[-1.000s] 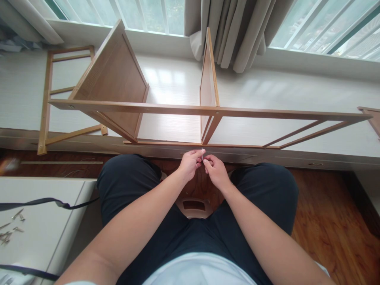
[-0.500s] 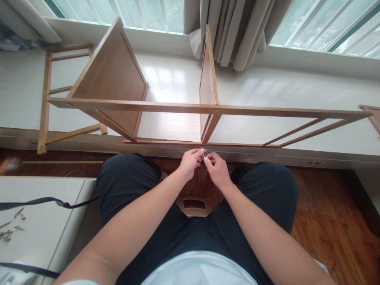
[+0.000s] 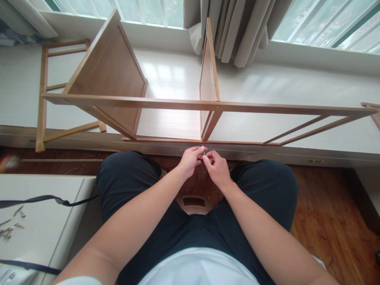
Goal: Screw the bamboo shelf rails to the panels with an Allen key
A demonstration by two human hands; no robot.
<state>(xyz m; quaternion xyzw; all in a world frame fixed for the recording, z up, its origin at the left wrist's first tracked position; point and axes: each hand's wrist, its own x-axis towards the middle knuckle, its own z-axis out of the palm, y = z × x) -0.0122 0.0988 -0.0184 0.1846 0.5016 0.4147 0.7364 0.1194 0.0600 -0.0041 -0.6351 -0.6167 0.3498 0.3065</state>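
Note:
A bamboo shelf frame [image 3: 178, 105] lies on its side on the white window ledge [image 3: 282, 95], with two upright panels in it. My left hand [image 3: 190, 160] and my right hand [image 3: 216, 168] meet just below the frame's lower rail, between my knees. Both pinch a small metal screw [image 3: 203, 151] that points up at the rail under the middle panel [image 3: 208, 75]. The fingertips hide most of the screw.
A loose ladder-shaped side frame [image 3: 44, 91] lies on the ledge at the left. A white table [image 3: 44, 221] at lower left holds several loose screws [image 3: 12, 225] and a black strap [image 3: 44, 199]. Grey curtains [image 3: 234, 27] hang at the window. A stool seat [image 3: 194, 204] shows between my legs.
Both hands have crept slightly up toward the lower rail with the screw. The view has tilted a little; the frame has not moved.

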